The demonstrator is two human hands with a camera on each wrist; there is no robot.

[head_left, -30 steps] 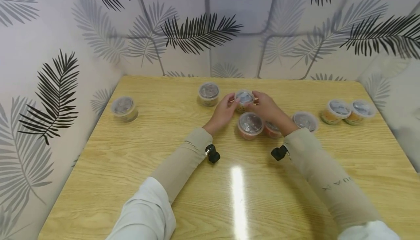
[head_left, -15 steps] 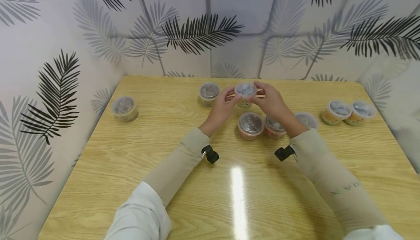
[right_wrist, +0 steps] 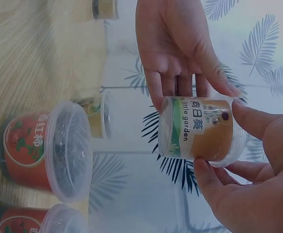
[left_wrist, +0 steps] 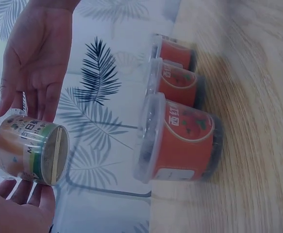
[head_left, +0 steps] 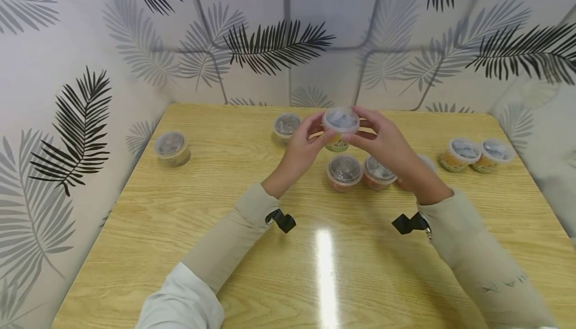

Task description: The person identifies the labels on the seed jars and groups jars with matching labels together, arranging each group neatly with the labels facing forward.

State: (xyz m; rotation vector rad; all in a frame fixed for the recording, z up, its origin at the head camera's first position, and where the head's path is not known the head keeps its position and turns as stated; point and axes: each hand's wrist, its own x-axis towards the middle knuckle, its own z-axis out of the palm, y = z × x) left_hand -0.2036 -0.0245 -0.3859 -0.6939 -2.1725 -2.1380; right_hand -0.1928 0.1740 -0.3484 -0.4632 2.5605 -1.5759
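A small clear plastic cup with a translucent lid is held up between both hands above the table. Its orange, white and green label reads "little garden" with Chinese characters in the right wrist view, where the cup lies sideways in the picture. My left hand grips its left side, thumb toward me. From the right, my right hand holds it with thumb and fingers at the lid and wall. Just below and nearer me stand three red-labelled lidded cups: one in front, one beside it, and a third partly behind my right forearm.
On the wooden table, a lidded cup stands behind my left hand and another cup sits far left. Two orange-labelled cups stand together at the far right. A leaf-patterned wall closes off the back.
Both hands have lifted the cup from the table, raising it up and slightly right toward the camera. The other cups have stayed in place.
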